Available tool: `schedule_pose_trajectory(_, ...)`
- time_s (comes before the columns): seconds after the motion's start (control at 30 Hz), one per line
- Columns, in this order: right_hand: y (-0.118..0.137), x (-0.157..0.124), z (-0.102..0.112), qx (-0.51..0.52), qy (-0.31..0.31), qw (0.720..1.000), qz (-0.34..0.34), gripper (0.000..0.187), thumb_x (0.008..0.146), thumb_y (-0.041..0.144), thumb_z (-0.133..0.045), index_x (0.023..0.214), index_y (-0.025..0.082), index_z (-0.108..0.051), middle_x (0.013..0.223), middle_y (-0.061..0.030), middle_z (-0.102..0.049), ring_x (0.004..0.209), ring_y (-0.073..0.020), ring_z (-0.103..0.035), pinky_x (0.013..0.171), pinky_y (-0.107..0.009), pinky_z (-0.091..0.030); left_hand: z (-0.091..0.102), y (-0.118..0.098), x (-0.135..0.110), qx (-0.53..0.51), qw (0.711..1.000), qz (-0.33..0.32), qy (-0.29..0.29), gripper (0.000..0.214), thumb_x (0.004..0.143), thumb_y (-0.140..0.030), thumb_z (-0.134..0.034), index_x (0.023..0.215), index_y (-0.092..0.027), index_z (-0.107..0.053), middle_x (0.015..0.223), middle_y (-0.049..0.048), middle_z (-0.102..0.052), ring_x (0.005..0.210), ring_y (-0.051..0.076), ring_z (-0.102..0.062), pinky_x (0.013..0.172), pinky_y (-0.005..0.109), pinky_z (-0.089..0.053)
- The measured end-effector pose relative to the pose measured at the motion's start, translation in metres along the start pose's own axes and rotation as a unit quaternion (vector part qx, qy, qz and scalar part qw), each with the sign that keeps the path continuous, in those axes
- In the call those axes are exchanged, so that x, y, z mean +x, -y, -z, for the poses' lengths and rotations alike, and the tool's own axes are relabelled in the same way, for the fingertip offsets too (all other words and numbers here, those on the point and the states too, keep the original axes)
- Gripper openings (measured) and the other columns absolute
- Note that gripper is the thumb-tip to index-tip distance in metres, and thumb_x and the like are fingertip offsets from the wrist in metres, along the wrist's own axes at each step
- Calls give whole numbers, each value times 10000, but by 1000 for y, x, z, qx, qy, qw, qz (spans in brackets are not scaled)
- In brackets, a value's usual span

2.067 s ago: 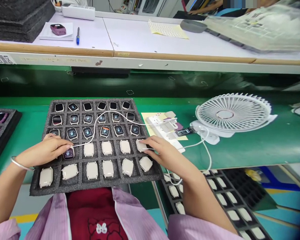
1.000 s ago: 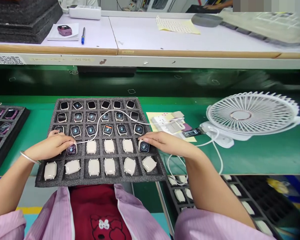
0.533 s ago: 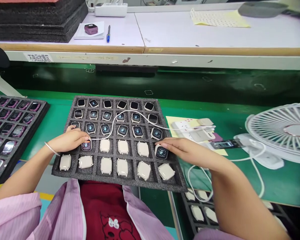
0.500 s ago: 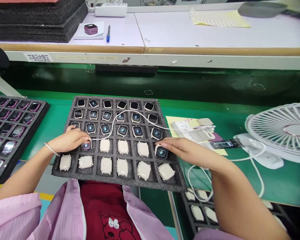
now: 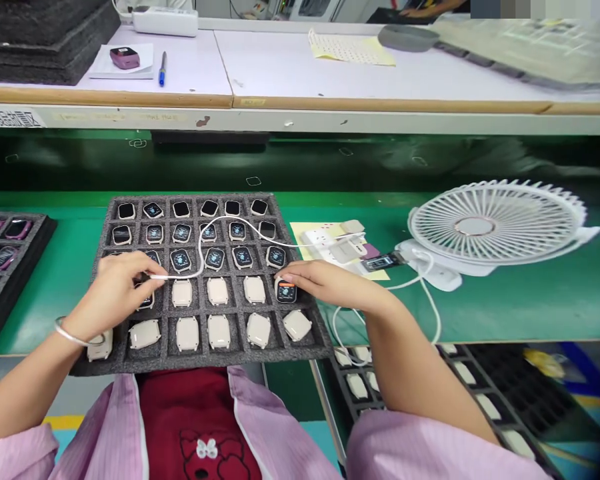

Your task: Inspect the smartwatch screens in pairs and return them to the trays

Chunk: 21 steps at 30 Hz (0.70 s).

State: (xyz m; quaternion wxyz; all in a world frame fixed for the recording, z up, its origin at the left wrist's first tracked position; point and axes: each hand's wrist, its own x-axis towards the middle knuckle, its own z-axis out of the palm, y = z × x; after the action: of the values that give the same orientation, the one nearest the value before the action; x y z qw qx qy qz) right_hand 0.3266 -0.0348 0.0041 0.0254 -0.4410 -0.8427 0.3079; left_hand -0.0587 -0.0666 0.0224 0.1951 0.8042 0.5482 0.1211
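A dark grey foam tray (image 5: 207, 362) holds several pale smartwatches in square compartments. The far rows lie screen up, some lit with a dial; most of the near two rows show pale backs. My left hand (image 5: 120, 293) pinches the end of a white cable (image 5: 200, 250) between thumb and fingertips, above a screen-up watch (image 5: 146, 298) at the left of the tray. My right hand (image 5: 325, 283) has its fingertips closed on the top edge of a smartwatch (image 5: 287, 291) at the tray's right side. That watch's screen is lit, with an orange band on top.
Right of the tray stand a white power strip (image 5: 320, 239), a small display device (image 5: 381, 261) and a white fan (image 5: 500, 227). Another foam tray (image 5: 17, 277) with purple watches lies left. A shelf (image 5: 280, 73) runs behind, holding a pen (image 5: 163, 69) and a purple watch (image 5: 125, 58).
My left hand has lifted off the left watch, with the cable end now showing in its pinch. The right watch's screen has changed to an orange-topped display. The view has shifted right.
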Motion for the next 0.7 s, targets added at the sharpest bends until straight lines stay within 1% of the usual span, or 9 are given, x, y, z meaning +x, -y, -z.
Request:
schedule_pose_trajectory(0.07, -1, -1, -1, 5, -7, 1000, -4, 430, 991, 448, -357, 865, 230, -706, 911, -79, -759, 830, -259, -711, 773, -391, -563, -16, -15, 5, -8, 999, -19, 50, 215, 929, -380, -548, 906, -253, -720, 991, 29, -737, 981, 240, -621, 944, 428, -339)
schedule_pose_trajectory(0.13, -4, -2, -3, 18, -17, 1000, -7, 409, 985, 450, -381, 911, 234, -720, 962, -76, -771, 875, -263, -716, 801, -397, -567, -32, -25, 9, 8, 996, -27, 79, 141, 907, -294, -585, 885, -250, -717, 975, 13, -739, 974, 238, -614, 954, 452, -302)
schedule_pose_trajectory(0.23, -9, -4, -6, 24, -50, 998, -22, 352, 958, 447, -448, 969, 228, -724, 988, -77, -774, 897, -267, -719, 801, -393, -571, -45, -29, 9, 41, 995, -58, 75, 97, 894, -231, -595, 876, -235, -690, 937, 16, -740, 935, 235, -601, 940, 464, -290)
schedule_pose_trajectory(0.33, -7, -6, -11, -16, -135, 990, -40, 271, 945, 359, -479, 945, 220, -712, 944, -88, -762, 870, -273, -713, 776, -406, -566, -44, -27, 5, 81, 990, -100, 58, 87, 904, -214, -591, 861, -233, -664, 895, 14, -736, 898, 229, -598, 961, 486, -283)
schedule_pose_trajectory(0.4, 3, -5, -17, -40, -172, 984, -11, 241, 958, 290, -472, 928, 223, -702, 933, -94, -751, 881, -273, -703, 796, -418, -553, -41, -27, 3, 110, 986, -114, 54, 77, 908, -208, -597, 868, -236, -657, 887, 15, -732, 896, 235, -606, 990, 511, -277)
schedule_pose_trajectory(0.47, 16, -4, -24, -41, -170, 983, 53, 229, 982, 250, -464, 953, 225, -689, 946, -93, -739, 903, -259, -691, 818, -413, -538, -38, -29, 2, 156, 980, -117, 43, 59, 892, -209, -629, 937, -226, -664, 951, 50, -729, 939, 272, -610, 1006, 542, -286)
schedule_pose_trajectory(0.53, 29, -2, -34, -53, -152, 981, 110, 208, 995, 221, -467, 976, 224, -675, 964, -86, -721, 923, -245, -677, 834, -410, -523, -37, -33, 3, 207, 970, -126, 31, 171, 862, -209, -669, 1032, -191, -662, 1033, 105, -717, 992, 319, -601, 1001, 555, -315)
schedule_pose_trajectory(0.63, 39, 2, -45, -117, -132, 978, 114, 168, 964, 160, -523, 1044, 219, -658, 1037, -103, -690, 974, -263, -651, 852, -433, -517, -33, -36, 5, 234, 959, -153, 35, 226, 848, -204, -674, 1067, -157, -655, 1022, 135, -715, 1011, 336, -599, 1033, 555, -327)
schedule_pose_trajectory(0.7, 40, 3, -50, -152, -120, 977, 92, 207, 923, 136, -584, 1116, 195, -633, 1115, -135, -670, 1021, -297, -636, 853, -457, -524, -29, -31, 8, 203, 966, -152, 41, 227, 866, -234, -652, 1081, -163, -651, 984, 117, -724, 995, 317, -614, 1068, 552, -311)
